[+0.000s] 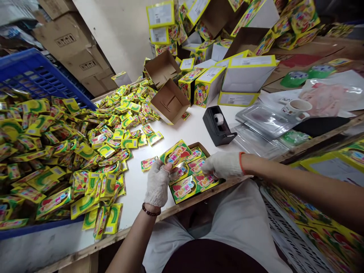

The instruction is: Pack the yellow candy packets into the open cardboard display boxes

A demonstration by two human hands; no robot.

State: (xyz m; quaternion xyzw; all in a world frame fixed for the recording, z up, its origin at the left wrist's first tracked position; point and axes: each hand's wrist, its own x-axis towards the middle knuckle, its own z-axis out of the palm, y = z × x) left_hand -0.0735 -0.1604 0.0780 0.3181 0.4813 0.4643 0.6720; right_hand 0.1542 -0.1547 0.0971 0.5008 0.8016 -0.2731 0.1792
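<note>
My left hand, in a white glove with bare fingertips, is closed on a yellow-green candy packet tilted at the left of an open box. That box lies at the table's front edge and holds several flat packets in rows. Over its right side is my gloved right hand, fingers bent down onto the packets; its fingertips are partly hidden, so I cannot tell if it grips one. One loose packet lies just left of the box, partly near my left hand.
A large heap of packets spills from a blue crate on the left. Behind the box stand a black tape dispenser, open cartons and stacked display boxes. Clear plastic trays and a cup lie right.
</note>
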